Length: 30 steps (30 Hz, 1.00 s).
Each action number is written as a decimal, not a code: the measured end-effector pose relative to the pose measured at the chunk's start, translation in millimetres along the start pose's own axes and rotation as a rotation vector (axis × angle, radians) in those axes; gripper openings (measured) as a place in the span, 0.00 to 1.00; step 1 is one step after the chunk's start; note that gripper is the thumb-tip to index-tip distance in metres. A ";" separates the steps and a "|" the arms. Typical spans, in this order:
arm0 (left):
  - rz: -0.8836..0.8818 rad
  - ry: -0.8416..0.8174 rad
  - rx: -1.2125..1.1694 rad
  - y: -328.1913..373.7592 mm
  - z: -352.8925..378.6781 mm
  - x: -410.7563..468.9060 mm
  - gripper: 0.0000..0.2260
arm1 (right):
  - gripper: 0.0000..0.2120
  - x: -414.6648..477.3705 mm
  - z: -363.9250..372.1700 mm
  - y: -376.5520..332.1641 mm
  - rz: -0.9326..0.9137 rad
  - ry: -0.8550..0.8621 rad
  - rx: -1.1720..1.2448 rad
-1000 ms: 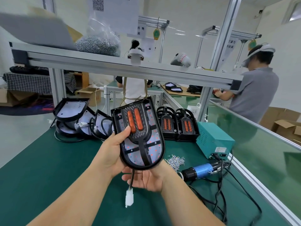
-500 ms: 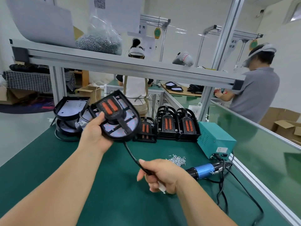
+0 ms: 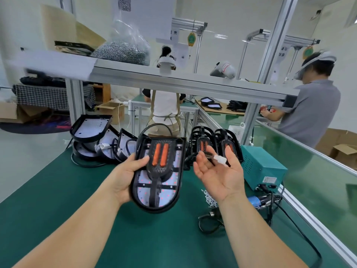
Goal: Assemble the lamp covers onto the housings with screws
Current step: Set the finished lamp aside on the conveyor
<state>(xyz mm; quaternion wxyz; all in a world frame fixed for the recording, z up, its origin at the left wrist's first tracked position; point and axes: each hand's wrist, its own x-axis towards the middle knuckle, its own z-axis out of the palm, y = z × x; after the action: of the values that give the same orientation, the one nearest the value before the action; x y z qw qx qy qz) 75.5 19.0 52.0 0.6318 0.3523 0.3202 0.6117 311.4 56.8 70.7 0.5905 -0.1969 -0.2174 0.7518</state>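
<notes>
My left hand (image 3: 126, 176) grips the left edge of a black lamp assembly (image 3: 158, 173) with two orange strips, held above the green table. Its black cable loops over the top and ends in a white connector (image 3: 220, 159). That connector lies across the fingers of my right hand (image 3: 218, 171), which is palm up with relaxed fingers, just right of the lamp. Bare housings (image 3: 90, 128) with white insides are piled at the back left. Finished lamps (image 3: 214, 146) stand in a row behind my right hand. Loose screws (image 3: 209, 198) lie on the table below my right wrist.
A teal power box (image 3: 260, 167) stands at the right, with a blue electric screwdriver (image 3: 258, 201) and black cables (image 3: 212, 221) in front of it. A metal shelf beam (image 3: 173, 82) overhead carries a bag of screws (image 3: 123, 49). Two people work at benches behind.
My left hand brought the lamp back from the left to the centre and turned it upright. My right hand rose from the table, opened palm up, and the connector now lies on its fingers.
</notes>
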 end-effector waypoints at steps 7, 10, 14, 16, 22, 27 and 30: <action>-0.049 -0.047 -0.006 -26.6 24.6 0.9 0.15 | 0.22 7.2 30.0 23.3 -0.018 0.222 -0.397; -0.033 -0.055 -0.038 -30.1 20.9 2.3 0.18 | 0.22 5.5 33.5 19.6 0.084 0.255 -0.579; -0.013 -0.047 -0.078 -32.8 16.9 4.5 0.20 | 0.25 5.1 31.8 21.3 0.231 0.227 -0.656; -0.006 -0.032 -0.091 -33.6 18.7 4.6 0.21 | 0.25 3.9 29.7 21.3 0.272 0.188 -0.688; -0.073 -0.014 -0.183 -33.0 30.0 1.9 0.21 | 0.19 -4.8 25.7 28.9 0.325 0.071 -0.736; -0.147 -0.048 -0.161 -33.6 31.0 -2.3 0.29 | 0.18 -6.0 14.2 31.5 0.360 0.082 -0.758; -0.165 -0.064 -0.168 -37.6 35.1 -4.0 0.29 | 0.17 -9.5 10.5 31.9 0.407 -0.009 -0.645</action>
<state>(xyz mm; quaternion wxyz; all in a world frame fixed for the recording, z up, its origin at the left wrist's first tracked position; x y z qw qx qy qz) 125.2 13.0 39.5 0.7171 0.2902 0.2754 0.5707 282.2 39.9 61.8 0.3356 -0.4086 -0.4020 0.7475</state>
